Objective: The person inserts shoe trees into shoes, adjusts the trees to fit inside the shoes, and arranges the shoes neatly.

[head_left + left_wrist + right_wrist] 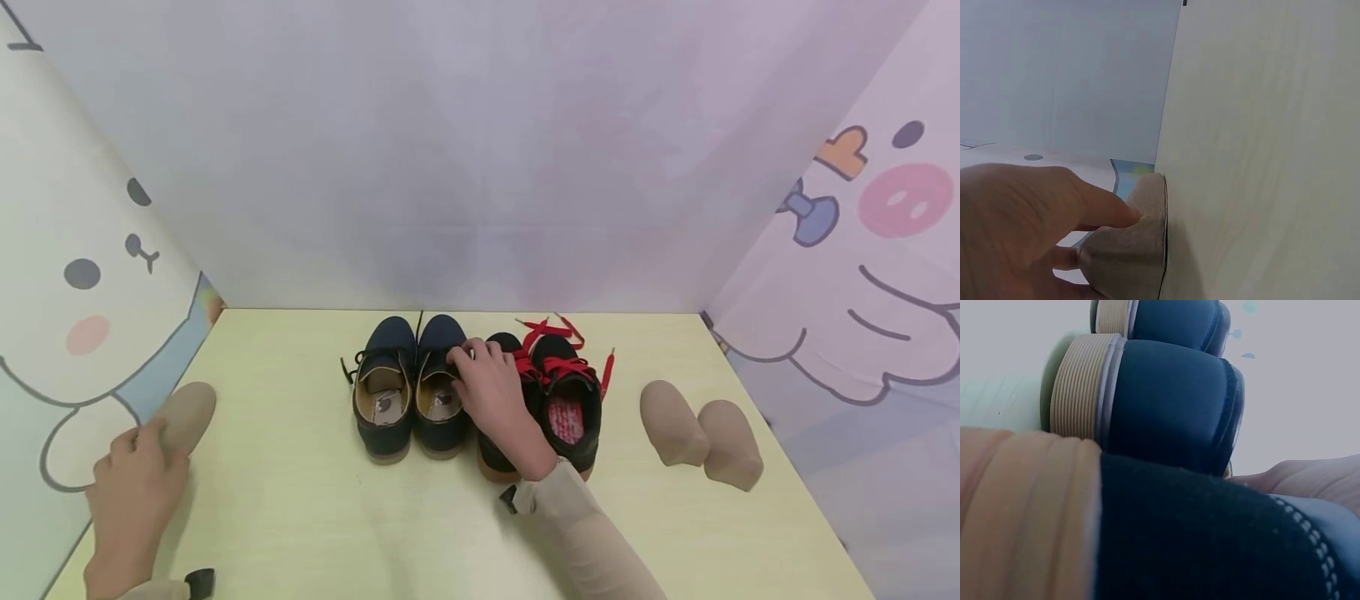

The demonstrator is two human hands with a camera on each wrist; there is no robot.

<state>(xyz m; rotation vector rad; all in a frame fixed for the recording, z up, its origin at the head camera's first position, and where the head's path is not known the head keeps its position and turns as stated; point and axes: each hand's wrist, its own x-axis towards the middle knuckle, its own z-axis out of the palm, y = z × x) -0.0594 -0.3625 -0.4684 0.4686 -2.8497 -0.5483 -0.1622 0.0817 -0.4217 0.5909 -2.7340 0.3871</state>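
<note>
Here, 4 shoes are standing side by side, toes away from the person, at the middle of a pale yellow-green, faintly grained surface (300,500). The 2 navy shoes (408,387) are showing matte cloth uppers, tan linings and ribbed tan soles; the wrist view is showing those ribs as fine parallel grooves round the rounded heel. The 2 black shoes (555,404), just beside them on the right, are carrying flat red laces (558,365) and a patterned red insole. The right hand (491,392) is lying over the left black shoe, its fingers reaching to the tongue of the nearer navy shoe; whether this grip is pinching anything cannot be told. The left hand (138,479) is resting on a smooth, beige, rounded shoe form (187,412) at the left edge of the surface, fingers laid along its top and the thumb against its side, so the grip is loosely grasping it. 2 more beige forms (701,433), blunt-nosed and matte, are lying touching each other well to the right of the shoes. Cartoon-printed fabric walls (90,275) are enclosing the surface on 3 sides.
</note>
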